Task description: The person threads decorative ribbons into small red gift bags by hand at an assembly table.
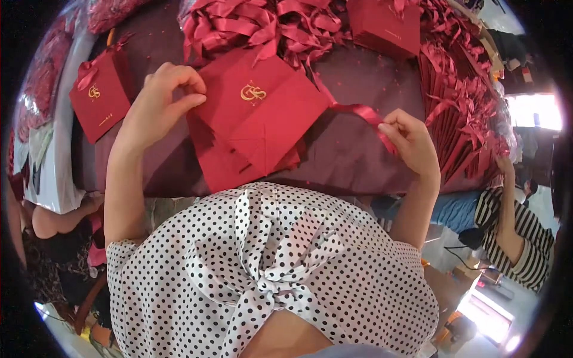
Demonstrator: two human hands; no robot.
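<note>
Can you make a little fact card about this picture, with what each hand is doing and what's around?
Left hand: at the edge of a red bag with a gold emblem; grip unclear
Right hand: pinching a red ribbon
Far side: heap of ribbons
Far left: standing red bag
Surface: dark maroon cloth

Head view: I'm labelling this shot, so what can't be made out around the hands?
In the head view:
Pinched stretch of the ribbon: hidden by the right hand.
Much of the lower red pieces: covered by the top red piece.
Far part of the ribbon pile: cut off by the upper edge.
</note>
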